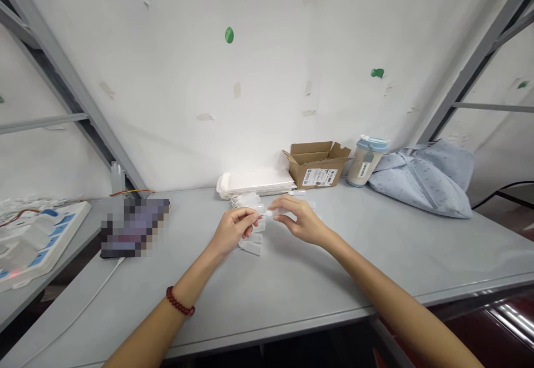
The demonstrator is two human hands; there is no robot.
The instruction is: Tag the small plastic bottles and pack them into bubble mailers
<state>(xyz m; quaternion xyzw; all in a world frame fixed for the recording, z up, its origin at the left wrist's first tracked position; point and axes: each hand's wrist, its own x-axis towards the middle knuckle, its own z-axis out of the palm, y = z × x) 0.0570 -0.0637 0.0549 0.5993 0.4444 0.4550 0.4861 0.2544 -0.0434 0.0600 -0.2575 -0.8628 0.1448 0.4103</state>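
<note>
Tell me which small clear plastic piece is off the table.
The piece held between left hand and right hand; the others lie on the table.

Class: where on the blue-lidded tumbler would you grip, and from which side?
Probably the tumbler body below the lid, from the front: it stands upright, hemmed by the cardboard box on one side, cloth bag on the other.

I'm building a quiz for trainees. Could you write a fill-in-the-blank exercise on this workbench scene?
The left hand wears a bead bracelet coloured ____.
Both it and the right hand pinch small plastic pieces over the table, which is ____.
The open box is made of ____.
The cup beside it has a ____ lid.
Missing words: red; grey; cardboard; blue.
</note>
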